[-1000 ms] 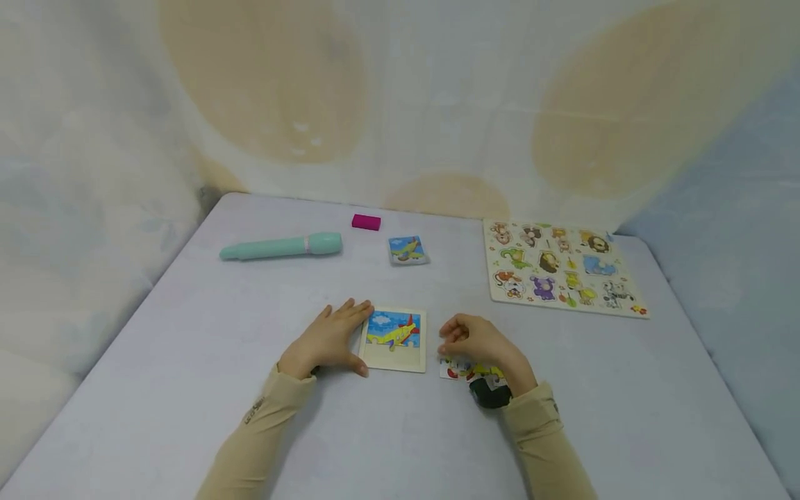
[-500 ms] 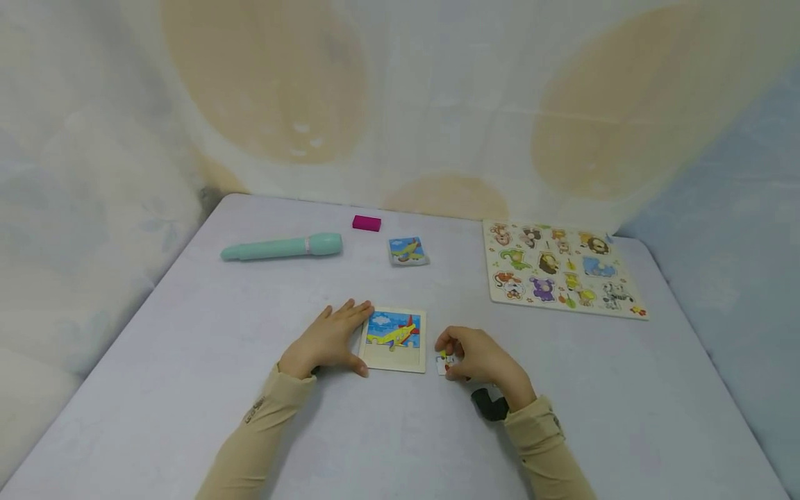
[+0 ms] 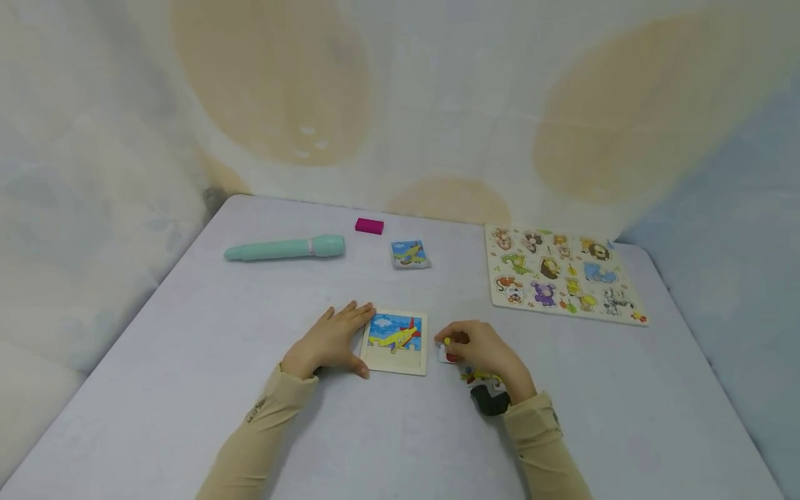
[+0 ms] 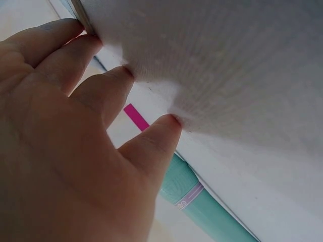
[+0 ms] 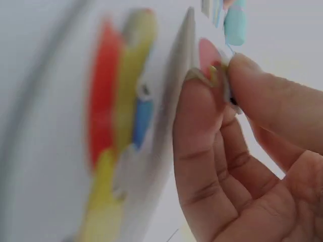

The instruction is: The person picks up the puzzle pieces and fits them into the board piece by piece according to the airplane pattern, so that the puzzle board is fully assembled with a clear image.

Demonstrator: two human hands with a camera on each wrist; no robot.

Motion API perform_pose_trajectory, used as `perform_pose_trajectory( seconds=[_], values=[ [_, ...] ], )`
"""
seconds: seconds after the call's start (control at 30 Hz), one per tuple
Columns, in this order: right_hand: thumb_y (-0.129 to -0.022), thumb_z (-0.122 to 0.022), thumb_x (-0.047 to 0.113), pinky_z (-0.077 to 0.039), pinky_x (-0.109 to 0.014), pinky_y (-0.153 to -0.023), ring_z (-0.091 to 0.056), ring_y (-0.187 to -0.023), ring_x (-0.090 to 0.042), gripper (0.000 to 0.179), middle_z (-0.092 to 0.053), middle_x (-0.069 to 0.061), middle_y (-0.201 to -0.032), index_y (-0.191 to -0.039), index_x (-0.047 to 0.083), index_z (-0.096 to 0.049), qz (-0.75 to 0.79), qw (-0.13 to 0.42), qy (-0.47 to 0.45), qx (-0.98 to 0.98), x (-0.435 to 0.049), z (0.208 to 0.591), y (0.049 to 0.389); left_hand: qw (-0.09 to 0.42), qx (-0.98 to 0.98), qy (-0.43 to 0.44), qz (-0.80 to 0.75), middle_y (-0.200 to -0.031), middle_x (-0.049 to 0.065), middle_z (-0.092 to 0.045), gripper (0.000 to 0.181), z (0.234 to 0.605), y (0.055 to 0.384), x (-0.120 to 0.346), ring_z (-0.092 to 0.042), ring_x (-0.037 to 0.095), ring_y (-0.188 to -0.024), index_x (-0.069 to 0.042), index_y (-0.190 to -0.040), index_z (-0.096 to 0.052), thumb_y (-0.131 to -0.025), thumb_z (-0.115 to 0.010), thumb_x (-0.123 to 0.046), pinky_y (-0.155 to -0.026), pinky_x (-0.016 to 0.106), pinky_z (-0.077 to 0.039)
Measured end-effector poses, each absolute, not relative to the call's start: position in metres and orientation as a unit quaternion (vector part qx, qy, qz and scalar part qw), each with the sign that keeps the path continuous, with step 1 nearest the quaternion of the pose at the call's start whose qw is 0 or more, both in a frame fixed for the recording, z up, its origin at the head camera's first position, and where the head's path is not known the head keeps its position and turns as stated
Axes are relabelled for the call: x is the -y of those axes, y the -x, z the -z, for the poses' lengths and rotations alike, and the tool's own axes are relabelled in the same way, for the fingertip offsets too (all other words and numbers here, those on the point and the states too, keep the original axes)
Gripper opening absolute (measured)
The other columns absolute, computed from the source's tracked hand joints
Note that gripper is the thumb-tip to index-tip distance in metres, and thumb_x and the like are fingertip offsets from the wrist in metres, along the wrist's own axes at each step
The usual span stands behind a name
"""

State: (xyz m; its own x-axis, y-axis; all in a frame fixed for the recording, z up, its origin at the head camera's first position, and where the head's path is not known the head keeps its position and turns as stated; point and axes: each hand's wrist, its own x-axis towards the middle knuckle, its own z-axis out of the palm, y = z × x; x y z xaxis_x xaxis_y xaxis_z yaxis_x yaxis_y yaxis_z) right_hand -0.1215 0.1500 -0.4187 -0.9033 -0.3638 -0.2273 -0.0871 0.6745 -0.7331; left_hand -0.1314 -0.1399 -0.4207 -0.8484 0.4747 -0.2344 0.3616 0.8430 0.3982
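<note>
Right grip (image 3: 482, 347) pinches a flat jigsaw piece (image 3: 445, 356) beside the square tray (image 3: 395, 362).

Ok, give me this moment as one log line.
left hand: spread at left edge of puzzle tray; right hand: pinches puzzle piece; tray: lower strip bare; loose pieces: by right hand

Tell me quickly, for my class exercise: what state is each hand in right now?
Left hand: open, spread at the edge of the airplane puzzle tray.
Right hand: closed, holding a jigsaw piece.
</note>
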Motion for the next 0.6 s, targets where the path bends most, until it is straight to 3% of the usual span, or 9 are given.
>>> perform_pose_trajectory(
  seconds=[0.43, 0.6],
  values=[
    [-0.085, -0.071, 0.008, -0.057, -0.029, -0.063, -0.065, -0.066, -0.014, 0.024, -0.072, -0.009, -0.085, -0.108, 0.004, -0.066, 0.501, 0.162, 0.059, -0.848, -0.114, 0.414, 0.134, 0.171, -0.947, -0.216, -0.166, -0.16, 0.006, -0.027, 0.113, 0.42, 0.132, 0.14, -0.017, 0.033, -0.15, -0.01, -0.152, -0.031, -0.062, -0.089, -0.043, -0.118, 0.063, -0.011],
    [-0.081, -0.076, 0.008, -0.054, -0.027, -0.057, -0.061, -0.06, -0.014, 0.027, -0.072, -0.007, -0.082, -0.106, 0.006, -0.067, 0.518, 0.158, 0.058, -0.839, -0.087, 0.418, 0.133, 0.171, -0.946, -0.216, -0.173, -0.16, 0.006, -0.027, 0.113, 0.421, 0.132, 0.14, -0.017, 0.033, -0.15, -0.01, -0.152, -0.031, -0.061, -0.089, -0.044, -0.118, 0.063, -0.012]
  ],
)
